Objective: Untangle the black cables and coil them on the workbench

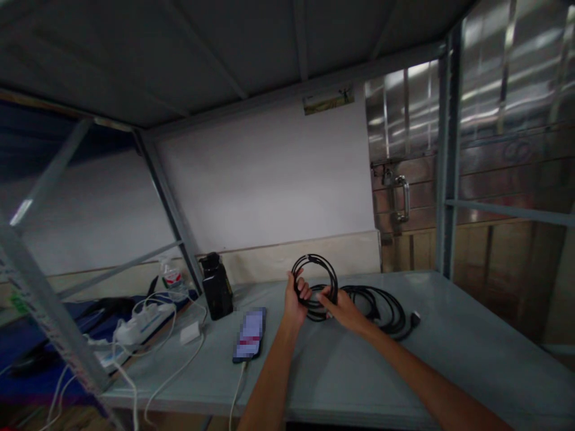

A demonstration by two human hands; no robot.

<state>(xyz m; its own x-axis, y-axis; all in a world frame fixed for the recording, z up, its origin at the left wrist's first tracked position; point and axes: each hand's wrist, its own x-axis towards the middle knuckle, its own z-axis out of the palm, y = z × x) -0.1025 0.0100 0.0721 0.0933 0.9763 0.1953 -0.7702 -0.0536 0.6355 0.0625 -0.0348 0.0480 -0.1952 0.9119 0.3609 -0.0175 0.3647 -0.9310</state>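
Over the grey table (453,323), both hands (294,304) (342,308) grip coiled black cable (334,279).

1 held coil (334,278), 1 phone (250,335), 1 clear bottle (171,273).

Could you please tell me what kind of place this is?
It could be a dormitory or a storeroom: a grey surface lies under an upper deck, metal posts stand at its sides, and a metal door with a handle shows behind.
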